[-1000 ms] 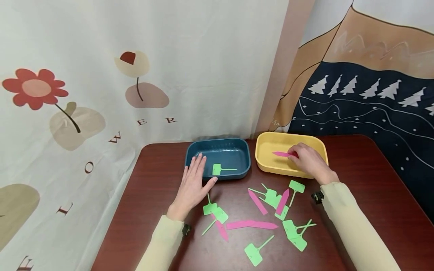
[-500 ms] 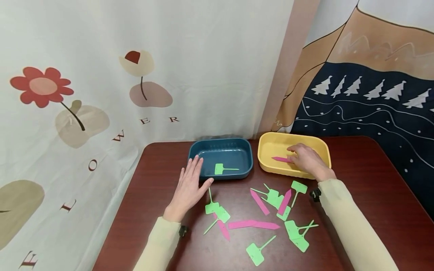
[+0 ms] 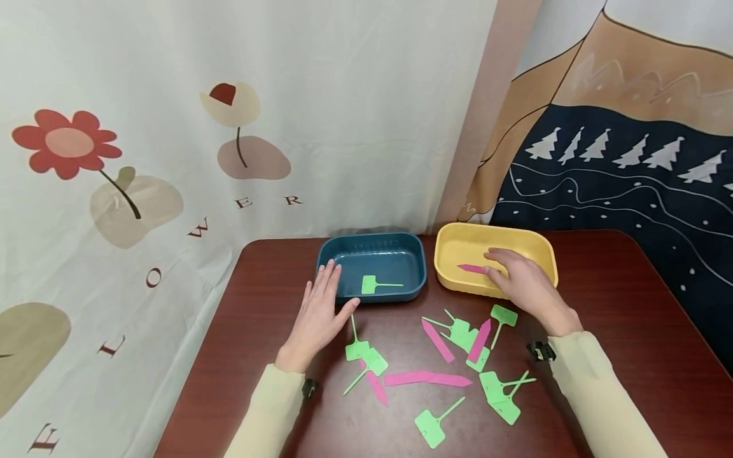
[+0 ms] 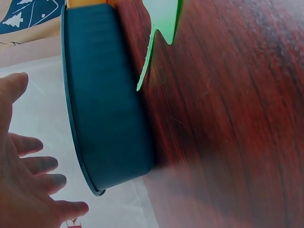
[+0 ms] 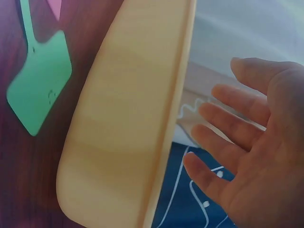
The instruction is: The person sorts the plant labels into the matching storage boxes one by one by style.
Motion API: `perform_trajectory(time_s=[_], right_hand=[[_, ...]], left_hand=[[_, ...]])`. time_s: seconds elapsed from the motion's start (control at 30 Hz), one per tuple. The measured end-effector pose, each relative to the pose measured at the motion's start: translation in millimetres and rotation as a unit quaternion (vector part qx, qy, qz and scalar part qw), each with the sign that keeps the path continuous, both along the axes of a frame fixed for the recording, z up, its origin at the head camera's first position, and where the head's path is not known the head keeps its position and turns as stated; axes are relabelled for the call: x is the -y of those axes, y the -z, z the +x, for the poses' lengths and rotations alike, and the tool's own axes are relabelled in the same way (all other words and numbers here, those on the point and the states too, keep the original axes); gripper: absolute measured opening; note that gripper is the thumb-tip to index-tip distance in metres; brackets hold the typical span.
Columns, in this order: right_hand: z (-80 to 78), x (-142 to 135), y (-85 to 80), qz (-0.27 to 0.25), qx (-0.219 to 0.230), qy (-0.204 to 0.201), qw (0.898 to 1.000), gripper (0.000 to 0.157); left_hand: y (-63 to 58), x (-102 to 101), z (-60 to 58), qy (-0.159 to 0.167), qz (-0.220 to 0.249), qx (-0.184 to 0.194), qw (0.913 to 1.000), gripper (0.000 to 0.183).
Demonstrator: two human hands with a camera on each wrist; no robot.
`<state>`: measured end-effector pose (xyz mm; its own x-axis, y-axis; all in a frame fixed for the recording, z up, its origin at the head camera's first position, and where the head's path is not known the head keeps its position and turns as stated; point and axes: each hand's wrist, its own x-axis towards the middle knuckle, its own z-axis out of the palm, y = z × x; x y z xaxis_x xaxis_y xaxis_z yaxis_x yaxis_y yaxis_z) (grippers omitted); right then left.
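My right hand (image 3: 529, 285) hovers over the yellow tray (image 3: 449, 278), its fingers spread and holding nothing in the right wrist view. Inside that tray lies a pink pointed plant label (image 3: 471, 268), partly behind the thumb. My left hand (image 3: 317, 315) is at the near left corner of the dark blue tray (image 3: 420, 254), fingers extended and apart. A green T-shaped plant label (image 3: 369, 284) lies in the blue tray. Close to the left thumb, another green label (image 3: 357, 350) rests on the table.
On the dark wooden table (image 3: 258, 280) several green labels (image 3: 430, 429) and pink labels (image 3: 438, 341) lie scattered in front of the trays, some overlapping. A printed curtain (image 3: 366, 127) hangs right behind the trays.
My right hand held the pink label above the yellow tray, then let it go inside. The fingers have since opened and the hand has drawn back slightly. My left hand has stayed by the blue tray.
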<state>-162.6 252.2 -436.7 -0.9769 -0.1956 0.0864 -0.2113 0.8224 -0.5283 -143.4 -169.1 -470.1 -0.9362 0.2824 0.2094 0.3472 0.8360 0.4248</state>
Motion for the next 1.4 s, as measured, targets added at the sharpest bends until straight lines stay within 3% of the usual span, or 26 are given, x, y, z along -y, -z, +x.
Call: perform_trajectory(time_s=[0.43,0.7,0.97,1.23,1.4], right_hand=[[41.0,7,-3.5,-0.014,-0.038,-0.022,0.999,0.050],[67.3,4,-1.5,-0.004,-0.044,0.009,0.999,0.055],[87.4,-3,6.6,0.017,-0.031,0.010,0.999,0.050],[96.5,-18,15.6,0.030,0.017,-0.036,0.999,0.042],[102.9,-19,19.3,0.048,0.023,-0.065,0.996,0.036]], left_hand=[[0.5,5,-3.7,-0.012,0.002,0.007,0.9999,0.083],[0.1,12,-13.4,-0.046,-0.015,0.034,0.9983,0.085],[1.9,19,-24.2,-0.068,-0.030,0.083,0.9938,0.099],[4.5,20,-29.6,-0.078,-0.030,0.122,0.9890,0.104],[9.1,19,-32.0,-0.077,-0.029,0.134,0.9875,0.107]])
